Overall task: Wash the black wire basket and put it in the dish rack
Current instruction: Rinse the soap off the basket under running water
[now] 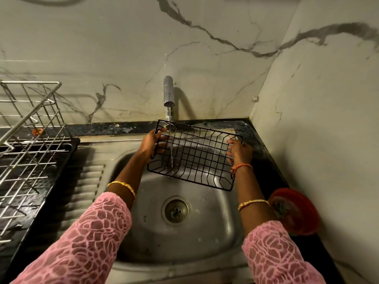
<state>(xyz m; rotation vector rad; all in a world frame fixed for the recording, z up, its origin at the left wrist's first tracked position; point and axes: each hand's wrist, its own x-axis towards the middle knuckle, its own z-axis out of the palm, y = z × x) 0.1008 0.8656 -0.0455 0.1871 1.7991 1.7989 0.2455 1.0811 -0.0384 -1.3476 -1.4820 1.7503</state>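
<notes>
1. Position of the work: the black wire basket (194,155) is held in the air over the sink (205,238), open side toward the camera, directly below the tap (168,92). Its long axis runs left to right, with the right end sitting lower in the frame.
2. Water: a thin stream (170,148) falls from the tap through the left part of the basket mesh and on toward the sink bowl.
3. Left hand (150,145): the fingers are curled around the wires of the left short end and clamped on it.
4. Right hand (240,151): the fingers are wrapped over the rim of the right short end and clamped on it. One hand holds each end, so the load is shared evenly.
5. Stage, as a judgement: rinsing is in progress; placement has not begun.
6. Governing relation: the dish rack (28,144) stands on the counter to the left of the sink, well apart from the basket. The left hand is the nearer one to it.
7. Next move, as a judgement: the basket must travel leftward along its own long axis, left end leading.
8. Caution: wet wire may slip in the grip.
</notes>
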